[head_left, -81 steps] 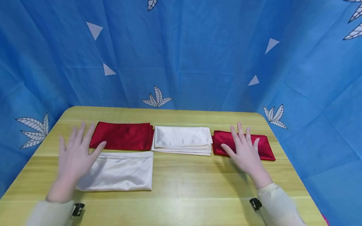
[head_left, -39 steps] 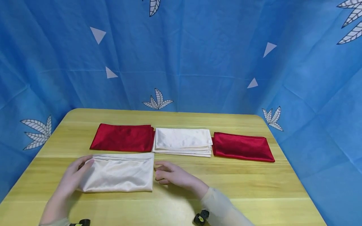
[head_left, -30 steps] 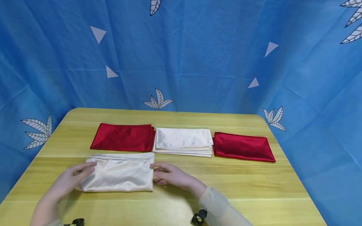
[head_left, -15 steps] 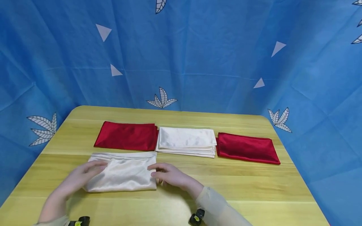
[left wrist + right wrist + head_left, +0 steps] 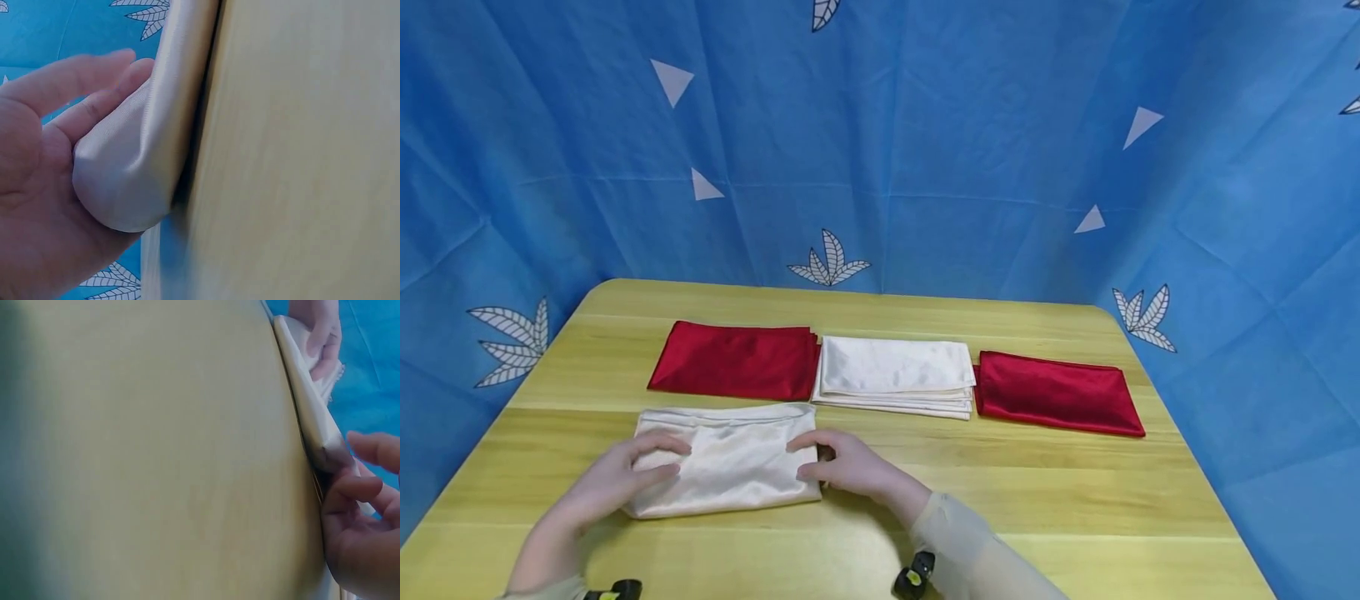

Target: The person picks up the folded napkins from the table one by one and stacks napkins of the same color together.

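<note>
A folded white satin cloth (image 5: 737, 462) lies near the front left of the table, its body slightly raised at the ends. My left hand (image 5: 606, 483) grips its left end, thumb and fingertips over the top. In the left wrist view the rounded fold of the white satin cloth (image 5: 119, 175) sits against the palm. At the opposite end my right hand (image 5: 853, 467) holds the cloth's right edge, with thumb and index finger on top. Some curled fingers (image 5: 353, 487) go under that edge in the right wrist view.
Behind it, in a row, lie a folded red cloth (image 5: 737, 360), a stack of folded white cloths (image 5: 895, 367) and another folded red cloth (image 5: 1060, 393). The wooden table (image 5: 1000, 517) ends at a blue patterned curtain (image 5: 880, 150).
Both hands came down from a spread, raised position to the white cloth's ends and moved inward over it. The cloth's near edge has now shifted and tilted slightly.
</note>
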A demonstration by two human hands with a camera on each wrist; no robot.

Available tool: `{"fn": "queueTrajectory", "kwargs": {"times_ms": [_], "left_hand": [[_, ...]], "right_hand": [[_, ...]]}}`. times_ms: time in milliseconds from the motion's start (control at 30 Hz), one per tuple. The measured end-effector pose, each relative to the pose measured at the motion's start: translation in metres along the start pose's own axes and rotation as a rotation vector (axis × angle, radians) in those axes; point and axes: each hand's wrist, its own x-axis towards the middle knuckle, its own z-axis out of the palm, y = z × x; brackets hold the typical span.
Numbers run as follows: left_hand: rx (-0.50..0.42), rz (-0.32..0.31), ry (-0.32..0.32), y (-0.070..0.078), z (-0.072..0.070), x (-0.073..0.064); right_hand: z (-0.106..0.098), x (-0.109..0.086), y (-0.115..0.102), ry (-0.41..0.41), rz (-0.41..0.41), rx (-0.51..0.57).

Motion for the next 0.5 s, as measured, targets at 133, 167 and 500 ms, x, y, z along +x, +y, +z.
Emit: {"fn": "queueTrajectory", "kwargs": {"times_ms": [133,167,500], "left_hand": [[0.024,0.05,0.041,-0.001,0.001,-0.002],[0.022,0.059,0.048,0.0,0.001,-0.002],[-0.153,0.091,0.014,0.011,0.02,0.005]], "right_hand": [[0.002,-0.003,-0.007,0.059,0.006,0.02],[0.002,-0.005,-0.011,0.07,0.006,0.03],[-0.013,-0.022,-0.021,0.199,-0.112,0.065]]}}
